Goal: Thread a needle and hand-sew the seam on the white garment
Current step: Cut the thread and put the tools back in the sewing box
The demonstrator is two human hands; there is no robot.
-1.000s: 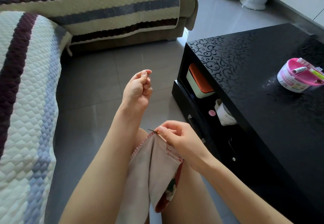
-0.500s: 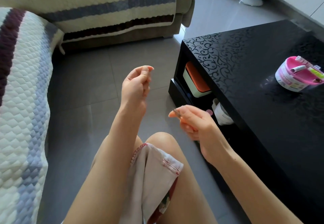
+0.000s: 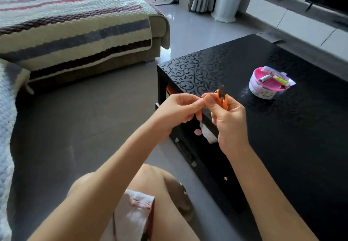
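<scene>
My right hand is raised over the black table's near corner and grips small orange thread snips, dark blades pointing up. A thin needle tip shows beside the blades. My left hand is level with the right, thumb and forefinger pinched tight against my right thumb, seemingly on a thread too fine to see clearly. The white garment with its red-stitched seam lies loose on my lap, touched by neither hand.
A round pink sewing kit with thread spools stands on the glossy black coffee table to the right. Boxes sit in the table's open shelf. A striped quilted sofa fills the left and back, with grey floor between.
My right hand left the seam, rose and now holds orange snips. My left hand came across to meet it. The view tilted up, and the garment stayed on my lap.
</scene>
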